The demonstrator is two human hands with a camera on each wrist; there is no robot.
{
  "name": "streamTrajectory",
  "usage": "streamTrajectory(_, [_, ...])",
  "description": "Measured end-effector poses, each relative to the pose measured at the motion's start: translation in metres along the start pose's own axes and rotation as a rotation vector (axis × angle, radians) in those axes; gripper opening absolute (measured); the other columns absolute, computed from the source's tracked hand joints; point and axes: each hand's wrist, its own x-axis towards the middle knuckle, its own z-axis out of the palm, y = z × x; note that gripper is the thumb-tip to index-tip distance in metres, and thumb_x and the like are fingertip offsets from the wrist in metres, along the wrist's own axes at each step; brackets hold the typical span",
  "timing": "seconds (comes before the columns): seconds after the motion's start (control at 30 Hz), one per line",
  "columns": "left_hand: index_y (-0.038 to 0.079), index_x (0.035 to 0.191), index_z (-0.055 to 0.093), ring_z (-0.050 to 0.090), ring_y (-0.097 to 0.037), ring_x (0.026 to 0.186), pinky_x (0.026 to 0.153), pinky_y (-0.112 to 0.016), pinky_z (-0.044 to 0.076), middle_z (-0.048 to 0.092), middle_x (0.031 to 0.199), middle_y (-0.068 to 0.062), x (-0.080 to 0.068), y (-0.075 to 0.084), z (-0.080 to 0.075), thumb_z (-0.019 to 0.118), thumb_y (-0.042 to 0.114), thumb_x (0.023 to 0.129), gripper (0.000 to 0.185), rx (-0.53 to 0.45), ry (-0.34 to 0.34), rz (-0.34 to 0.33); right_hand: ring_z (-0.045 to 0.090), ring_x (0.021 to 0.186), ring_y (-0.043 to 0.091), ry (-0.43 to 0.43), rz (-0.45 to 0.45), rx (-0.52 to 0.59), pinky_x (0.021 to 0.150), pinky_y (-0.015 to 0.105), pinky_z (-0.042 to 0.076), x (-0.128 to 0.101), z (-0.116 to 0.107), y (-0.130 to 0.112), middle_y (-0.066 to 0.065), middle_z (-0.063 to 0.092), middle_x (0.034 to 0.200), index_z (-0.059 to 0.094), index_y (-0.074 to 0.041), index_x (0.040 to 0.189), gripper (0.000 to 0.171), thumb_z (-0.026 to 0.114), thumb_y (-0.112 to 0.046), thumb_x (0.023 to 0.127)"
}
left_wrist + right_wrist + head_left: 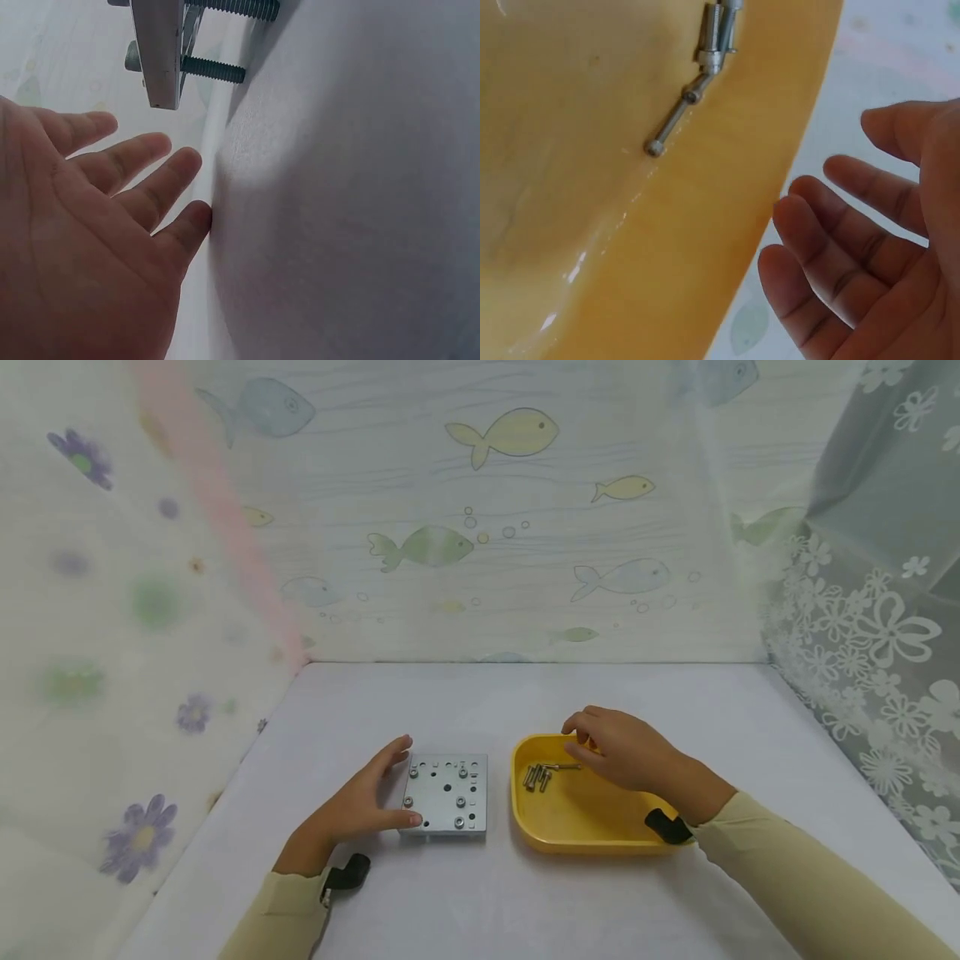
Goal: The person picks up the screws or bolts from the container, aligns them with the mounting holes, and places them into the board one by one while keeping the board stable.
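A square silvery metal plate point(435, 800) with holes and several socket-head screws lies left of the tray. Threaded screw shanks point(214, 69) stick out of its underside in the left wrist view. My left hand point(352, 802) is spread around the plate's left side, the thumb at its near left corner; the other fingers look apart from it in the left wrist view. Over the far part of the yellow tray point(577, 818), my right hand point(626, 747) hovers with loosely bent fingers, holding nothing visible. Several loose screws point(671, 124) lie in the tray near its far left corner.
White cloth covers the table point(420, 902). A fish-patterned curtain point(480, 593) hangs behind it, with a flowered sheet point(112, 693) at left and a lace curtain point(885, 693) at right. Black wrist bands point(348, 872) sit on both forearms.
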Motion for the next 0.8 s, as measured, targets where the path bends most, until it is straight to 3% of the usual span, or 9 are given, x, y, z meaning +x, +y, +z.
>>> streamTrajectory(0.3, [0.038, 0.163, 0.021, 0.027, -0.027, 0.158, 0.126, -0.061, 0.021, 0.032, 0.169, -0.005, -0.005, 0.004, -0.001, 0.100, 0.048, 0.059, 0.131, -0.019, -0.055, 0.004, 0.054, 0.073, 0.007, -0.082, -0.038, 0.040, 0.068, 0.026, 0.049, 0.009, 0.008, -0.002, -0.013, 0.063, 0.084, 0.074, -0.016, 0.113, 0.019, 0.066, -0.028, 0.102])
streamTrajectory(0.47, [0.037, 0.163, 0.023, 0.025, -0.022, 0.159, 0.127, -0.058, 0.021, 0.033, 0.168, 0.001, -0.003, 0.000, -0.002, 0.101, 0.047, 0.058, 0.131, 0.005, -0.082, 0.027, 0.050, 0.063, 0.007, -0.127, -0.038, 0.046, 0.059, 0.024, 0.044, 0.013, 0.013, -0.004, -0.012, 0.058, 0.071, 0.075, -0.016, 0.116, 0.020, 0.067, -0.027, 0.102])
streamTrajectory(0.8, [0.032, 0.164, 0.022, 0.028, -0.024, 0.158, 0.126, -0.060, 0.022, 0.036, 0.167, 0.003, -0.002, 0.000, -0.004, 0.101, 0.046, 0.058, 0.133, 0.014, -0.089, 0.036, 0.047, 0.057, 0.004, -0.162, -0.051, 0.054, 0.055, 0.021, 0.040, 0.021, 0.024, -0.003, -0.014, 0.057, 0.065, 0.077, -0.021, 0.116, 0.019, 0.069, -0.024, 0.099])
